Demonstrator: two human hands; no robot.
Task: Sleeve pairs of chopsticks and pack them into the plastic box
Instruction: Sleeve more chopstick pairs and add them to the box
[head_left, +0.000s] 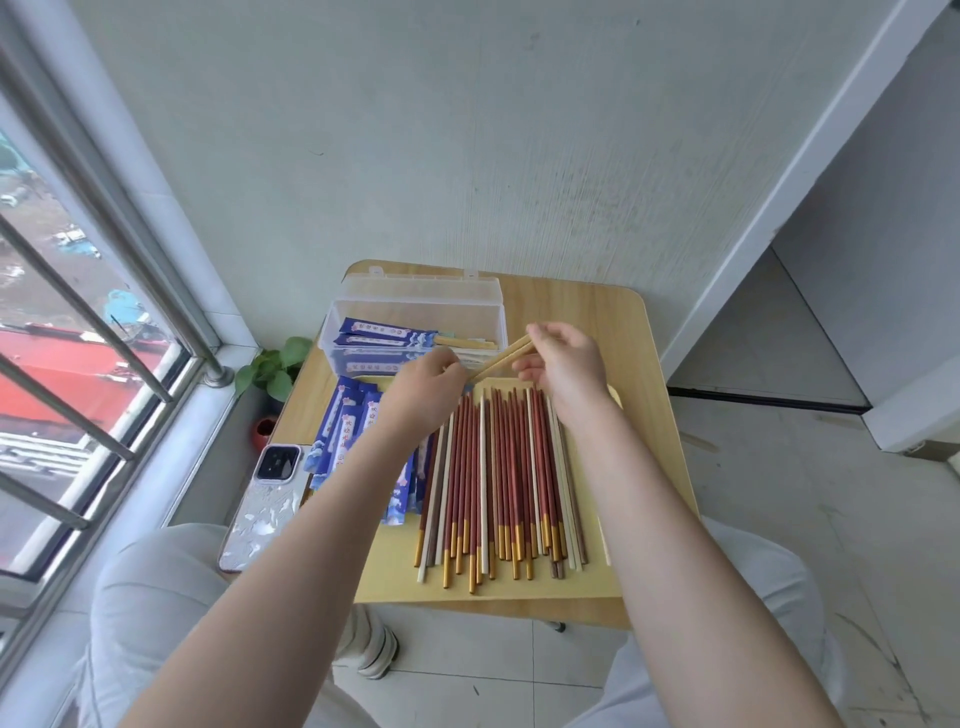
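- Knees (156, 597) in pale trousers frame the bottom edge, a small wooden table (623, 332) between them.
- Far left on the table: a phone (265, 499), then loose blue sleeves (343, 431).
- Left hand (426, 389), fingers curled, seems to pinch a sleeve mouth; the sleeve itself is mostly hidden.
- Chopsticks (501, 483) lie in a row on a tray (519, 584), long axes running toward the viewer.
- Pair (501, 358) of tan sticks slants down-left, tips aimed at the left hand.
- Right hand (566, 364) pinches the pair's upper end.
- Box (415, 317) sits open just behind both hands, already holding sleeved pairs; it is slightly closer to the left hand.
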